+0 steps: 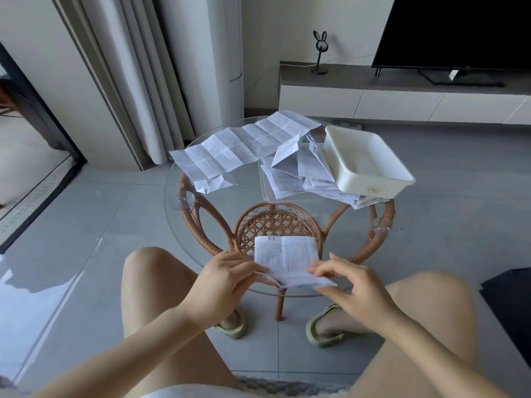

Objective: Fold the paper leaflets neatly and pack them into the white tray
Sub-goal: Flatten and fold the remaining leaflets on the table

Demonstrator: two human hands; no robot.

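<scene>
At the six o'clock edge of the round glass table [250, 196], the person's left hand [222, 278] pinched the left edge of a partly folded leaflet [287, 258], and the right hand [349, 285] gripped its near right corner. The white tray [370, 165] sat at two o'clock on a loose pile of leaflets [290, 173]. A long unfolded leaflet [238, 147] stretched out at eleven o'clock.

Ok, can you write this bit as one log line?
step: folding | left grip pinches leaflet | right grip pinches same leaflet | white tray: no leaflets seen inside | loose leaflets on glass table

Printed leaflet [286, 257], perhaps half-folded; white tray [373, 185]
</scene>
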